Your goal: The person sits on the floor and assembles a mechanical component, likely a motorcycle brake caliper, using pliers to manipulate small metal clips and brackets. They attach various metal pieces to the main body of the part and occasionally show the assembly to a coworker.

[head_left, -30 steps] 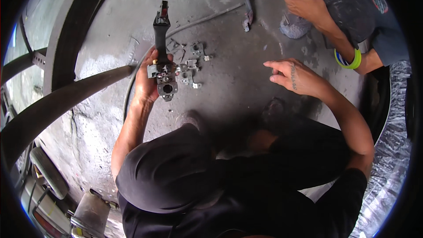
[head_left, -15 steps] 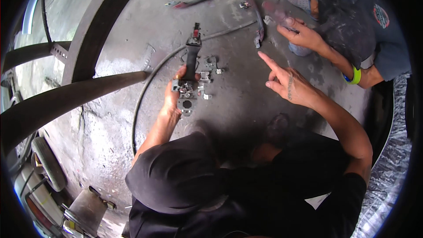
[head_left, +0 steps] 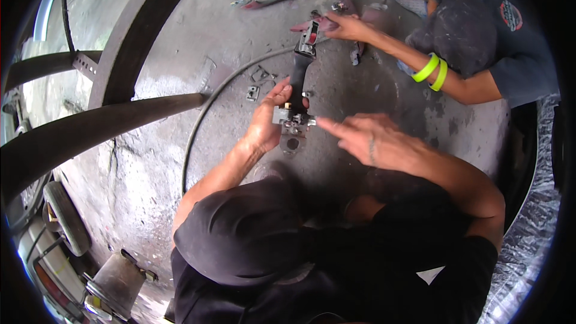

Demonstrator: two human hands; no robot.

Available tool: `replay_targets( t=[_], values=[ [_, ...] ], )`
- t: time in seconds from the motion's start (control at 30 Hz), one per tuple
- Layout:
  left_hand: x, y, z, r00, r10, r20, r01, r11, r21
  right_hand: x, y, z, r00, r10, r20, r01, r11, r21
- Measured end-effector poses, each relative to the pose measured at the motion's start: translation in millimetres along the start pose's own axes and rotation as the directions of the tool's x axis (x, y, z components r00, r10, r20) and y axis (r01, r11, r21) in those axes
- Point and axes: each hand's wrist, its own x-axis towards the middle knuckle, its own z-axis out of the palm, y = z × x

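The left hand's (head_left: 264,123) fingers and thumb wrap the handle (head_left: 296,78), gripping its near half. The right hand (head_left: 384,144) is blurred, its index finger stretched out, thumb apart, grasping nothing visible; whether the fingertip touches the handle's metal end, I cannot tell. The handle, held above the floor (head_left: 150,162) in front of the knees, has a smooth black shaft, a grey metal mechanism with a round hole, and a red part in its far end. Its long axis runs away from the person, leaning slightly right, metal end nearest. Beyond, a co-worker's hand (head_left: 347,26) holds a reddish piece (head_left: 327,24).
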Motion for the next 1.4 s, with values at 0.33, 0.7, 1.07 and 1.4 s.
replay_targets(
  t=[0.33, 0.7, 1.07, 1.4],
  values=[
    [13.2, 39.5, -22.0, 0.996, -0.044, -0.079, 0.045, 0.999, 0.012, -54.7, 30.4, -50.1, 0.987, 0.159, 0.011, -0.159, 0.985, 0.064],
    [6.1, -2.1, 18.8, 0.997, 0.016, 0.073, 0.001, 0.974, -0.228, -10.5, 0.1, -19.6, 0.998, -0.025, -0.058, 0.03, 0.997, 0.077],
    [11.6, -12.1, 17.8, 0.988, 0.02, 0.153, 0.021, 0.964, -0.266, -13.2, -2.4, 0.8, 0.998, -0.056, 0.011, 0.057, 0.991, -0.118],
    [8.0, -13.2, 8.7, 0.996, 0.027, 0.085, -0.002, 0.959, -0.282, -16.5, 34.2, -15.6, 0.961, -0.024, -0.274, 0.059, 0.991, 0.12]
  ],
)
